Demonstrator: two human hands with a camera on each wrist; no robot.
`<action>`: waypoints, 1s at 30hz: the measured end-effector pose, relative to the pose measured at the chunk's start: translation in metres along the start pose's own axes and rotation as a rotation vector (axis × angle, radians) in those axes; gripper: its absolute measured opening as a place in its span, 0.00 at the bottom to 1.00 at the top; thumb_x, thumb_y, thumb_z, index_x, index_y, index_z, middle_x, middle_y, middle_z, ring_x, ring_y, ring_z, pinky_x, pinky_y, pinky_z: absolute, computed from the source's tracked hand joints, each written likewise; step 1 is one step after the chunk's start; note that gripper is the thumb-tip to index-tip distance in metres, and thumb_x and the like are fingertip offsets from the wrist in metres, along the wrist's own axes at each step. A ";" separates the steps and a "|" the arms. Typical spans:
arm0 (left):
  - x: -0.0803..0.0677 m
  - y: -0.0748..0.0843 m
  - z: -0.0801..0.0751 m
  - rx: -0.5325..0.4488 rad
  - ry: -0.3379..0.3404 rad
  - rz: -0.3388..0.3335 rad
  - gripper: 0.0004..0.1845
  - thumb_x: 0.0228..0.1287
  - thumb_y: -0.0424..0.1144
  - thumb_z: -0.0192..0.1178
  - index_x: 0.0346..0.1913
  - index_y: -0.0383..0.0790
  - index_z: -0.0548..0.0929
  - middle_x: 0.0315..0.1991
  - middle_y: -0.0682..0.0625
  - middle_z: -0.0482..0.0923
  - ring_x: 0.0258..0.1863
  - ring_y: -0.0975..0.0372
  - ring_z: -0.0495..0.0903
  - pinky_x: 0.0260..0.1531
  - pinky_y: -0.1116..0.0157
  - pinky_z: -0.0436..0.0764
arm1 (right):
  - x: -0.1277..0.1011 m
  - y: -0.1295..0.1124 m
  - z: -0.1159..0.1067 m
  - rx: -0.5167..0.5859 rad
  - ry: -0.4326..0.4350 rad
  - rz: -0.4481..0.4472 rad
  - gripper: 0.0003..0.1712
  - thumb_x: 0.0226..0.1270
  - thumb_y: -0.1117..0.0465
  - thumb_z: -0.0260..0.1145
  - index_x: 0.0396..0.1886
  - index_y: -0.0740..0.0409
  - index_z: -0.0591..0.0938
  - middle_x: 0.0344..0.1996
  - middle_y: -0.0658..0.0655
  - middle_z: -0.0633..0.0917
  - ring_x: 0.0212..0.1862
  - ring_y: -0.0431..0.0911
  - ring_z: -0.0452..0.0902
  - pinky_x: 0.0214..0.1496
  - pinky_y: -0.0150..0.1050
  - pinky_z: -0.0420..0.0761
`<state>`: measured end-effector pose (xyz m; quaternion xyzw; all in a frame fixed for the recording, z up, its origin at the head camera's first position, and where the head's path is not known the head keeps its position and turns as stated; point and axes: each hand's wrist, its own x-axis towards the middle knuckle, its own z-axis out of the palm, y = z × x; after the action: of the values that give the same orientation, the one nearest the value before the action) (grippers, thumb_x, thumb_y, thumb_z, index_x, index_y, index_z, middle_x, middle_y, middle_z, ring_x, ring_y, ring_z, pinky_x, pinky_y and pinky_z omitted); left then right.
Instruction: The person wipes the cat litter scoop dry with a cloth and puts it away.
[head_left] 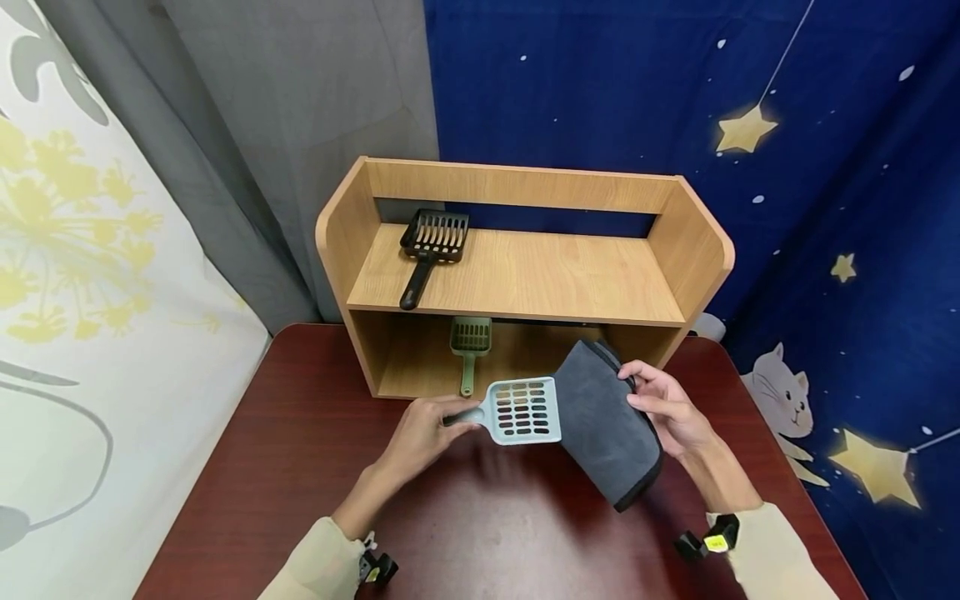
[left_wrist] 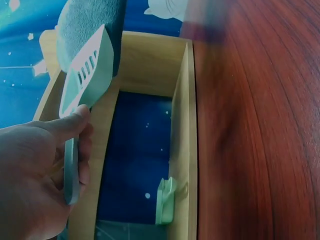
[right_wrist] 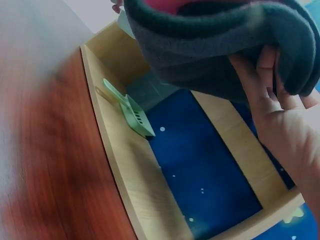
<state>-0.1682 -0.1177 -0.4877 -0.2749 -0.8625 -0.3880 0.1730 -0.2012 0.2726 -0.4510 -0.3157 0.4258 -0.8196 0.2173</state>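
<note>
Above table (head_left: 480,517): left hand (head_left: 416,437) fingers curled round scoop (head_left: 521,410) handle; right hand (head_left: 667,408) pinching folded cloth (head_left: 603,421).

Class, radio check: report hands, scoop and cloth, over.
Left hand grips pale blue scoop by its handle. Right hand holds folded grey cloth beside the scoop head. Both above the table, before the wooden shelf. Nothing between.

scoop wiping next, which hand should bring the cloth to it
Right. The right hand already grips the folded cloth, whose edge sits beside the scoop head. The left hand is busy holding the scoop's handle, so it likely just steadies.
</note>
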 end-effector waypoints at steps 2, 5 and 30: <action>-0.001 0.000 -0.002 0.042 0.009 -0.011 0.19 0.54 0.32 0.81 0.50 0.35 0.93 0.40 0.48 0.91 0.35 0.63 0.87 0.33 0.62 0.84 | -0.002 -0.003 0.000 -0.066 0.000 -0.004 0.33 0.71 0.85 0.36 0.61 0.61 0.79 0.52 0.57 0.83 0.55 0.48 0.84 0.53 0.39 0.86; -0.001 0.000 -0.006 0.093 0.025 -0.034 0.19 0.54 0.33 0.81 0.50 0.35 0.92 0.38 0.49 0.90 0.32 0.63 0.85 0.33 0.63 0.82 | -0.005 -0.007 0.003 -0.175 0.026 0.001 0.31 0.72 0.85 0.41 0.61 0.59 0.80 0.52 0.56 0.83 0.54 0.47 0.84 0.52 0.38 0.86; 0.020 0.033 0.032 0.065 0.094 -0.224 0.16 0.61 0.33 0.77 0.51 0.30 0.91 0.45 0.39 0.91 0.41 0.52 0.90 0.39 0.53 0.86 | 0.026 0.070 0.078 -0.909 0.303 -0.086 0.18 0.62 0.75 0.77 0.52 0.64 0.87 0.44 0.65 0.88 0.41 0.40 0.89 0.42 0.38 0.89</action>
<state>-0.1667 -0.0683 -0.4787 -0.1526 -0.8910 -0.3890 0.1774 -0.1586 0.1744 -0.4670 -0.2729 0.7545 -0.5955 -0.0412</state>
